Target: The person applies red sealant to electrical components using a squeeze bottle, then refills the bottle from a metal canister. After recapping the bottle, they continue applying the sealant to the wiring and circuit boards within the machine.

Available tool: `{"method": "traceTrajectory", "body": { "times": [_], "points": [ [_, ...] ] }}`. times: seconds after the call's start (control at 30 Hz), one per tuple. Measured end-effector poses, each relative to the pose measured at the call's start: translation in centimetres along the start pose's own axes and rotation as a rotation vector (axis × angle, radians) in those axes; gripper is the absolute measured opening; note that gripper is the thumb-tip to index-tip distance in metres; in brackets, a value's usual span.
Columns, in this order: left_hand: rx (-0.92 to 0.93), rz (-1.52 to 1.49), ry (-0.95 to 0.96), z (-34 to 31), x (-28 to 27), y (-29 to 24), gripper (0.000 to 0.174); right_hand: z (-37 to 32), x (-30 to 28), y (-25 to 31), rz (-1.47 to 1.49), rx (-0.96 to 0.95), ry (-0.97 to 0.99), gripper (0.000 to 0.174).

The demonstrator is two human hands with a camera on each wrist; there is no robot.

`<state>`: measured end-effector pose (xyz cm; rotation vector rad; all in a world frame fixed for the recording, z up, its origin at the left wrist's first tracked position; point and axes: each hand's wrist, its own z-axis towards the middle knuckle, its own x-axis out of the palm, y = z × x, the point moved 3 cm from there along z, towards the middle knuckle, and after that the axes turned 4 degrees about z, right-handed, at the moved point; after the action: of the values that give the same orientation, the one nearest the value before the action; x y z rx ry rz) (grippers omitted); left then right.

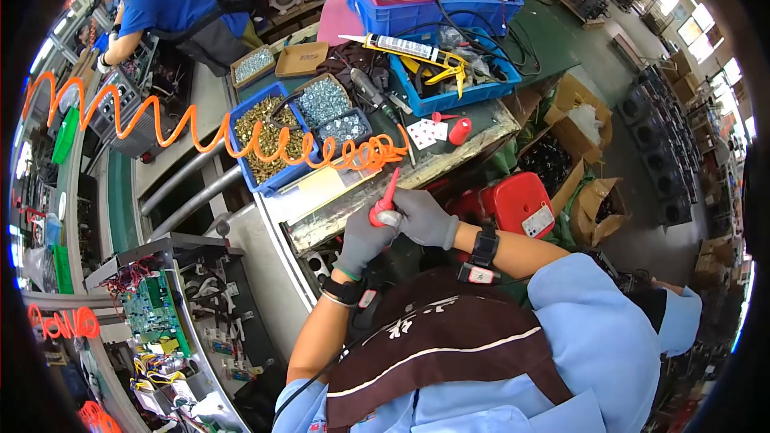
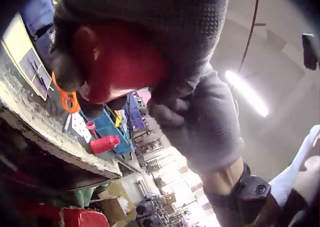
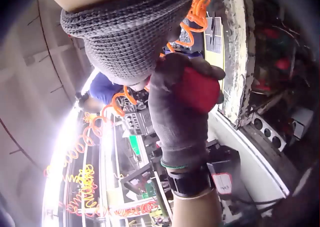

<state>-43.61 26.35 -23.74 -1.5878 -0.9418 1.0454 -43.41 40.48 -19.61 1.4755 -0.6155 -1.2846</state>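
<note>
In the head view, a red squeeze bottle (image 1: 383, 207) with a long pointed nozzle is held upright in front of the apron. My gloved left hand (image 1: 362, 240) grips its body, and the bottle's rounded red end (image 3: 202, 90) bulges out of that fist in the right wrist view. My gloved right hand (image 1: 427, 219) closes in from the other side, its fingers curled against the bottle near the base of the nozzle. From the left wrist, the red body (image 2: 125, 62) fills the near view, with the right hand (image 2: 200, 119) right beside it. The right fingertips are largely hidden.
On the worn bench stand a second red bottle (image 1: 459, 132), a blue bin of brass-coloured fasteners (image 1: 269, 140) and a blue tray (image 1: 449, 95) with a caulking gun (image 1: 413, 52). An orange coiled hose (image 1: 192, 132) crosses the left. A red stool (image 1: 521, 202) stands right; another person (image 1: 172, 0) works beyond.
</note>
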Motion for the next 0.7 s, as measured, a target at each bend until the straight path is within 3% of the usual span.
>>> {"method": "traceTrajectory", "body": {
  "times": [0.07, 0.13, 0.23, 0.37, 0.43, 0.53, 0.57, 0.6, 0.63, 0.67, 0.7],
  "points": [
    [0.029, 0.022, -0.058, 0.6, 0.9, 0.4, 0.028, 0.3, -0.4, -0.5, -0.222, -0.085, -0.002, 0.034],
    [0.062, 0.050, -0.113, 1.6, 1.4, 1.5, 0.029, 0.4, -0.7, -1.4, -0.264, -0.135, -0.025, 0.035],
    [0.242, -0.029, -0.165, 2.8, 2.5, 2.1, 0.029, 0.8, -1.1, -2.7, -0.361, -0.170, -0.045, 0.037],
    [0.216, -0.055, -0.255, 4.2, 3.3, 4.4, 0.032, 1.8, -1.4, -3.9, -0.487, -0.150, -0.014, 0.039],
    [-0.024, -0.309, -0.244, 4.1, 3.3, 5.5, 0.036, 2.2, -1.1, -4.4, -0.443, -0.185, -0.006, 0.039],
    [-0.071, -0.270, -0.484, 3.9, 2.0, 6.8, 0.027, 2.1, -4.0, -3.8, -0.381, -0.198, 0.012, 0.037],
    [-0.032, -0.115, -0.678, 4.0, 0.9, 7.2, 0.028, 2.1, -5.9, -3.8, -0.349, -0.152, -0.045, 0.034],
    [-0.096, -0.150, -0.737, 4.1, -0.1, 8.4, 0.028, 2.0, -7.7, -4.1, -0.313, -0.109, -0.096, 0.031],
    [-0.041, -0.223, -0.821, 4.2, -0.6, 7.9, 0.027, 2.1, -10.2, -5.0, -0.291, -0.096, -0.233, 0.026],
    [-0.045, -0.018, -0.883, 4.4, -1.7, 11.2, 0.030, 2.3, -13.0, -6.6, -0.306, -0.095, -0.345, 0.025],
    [-0.073, -0.041, -0.900, 4.3, -2.4, 14.0, 0.033, 2.7, -16.0, -7.6, -0.318, -0.019, -0.445, 0.022]
  ]
}}
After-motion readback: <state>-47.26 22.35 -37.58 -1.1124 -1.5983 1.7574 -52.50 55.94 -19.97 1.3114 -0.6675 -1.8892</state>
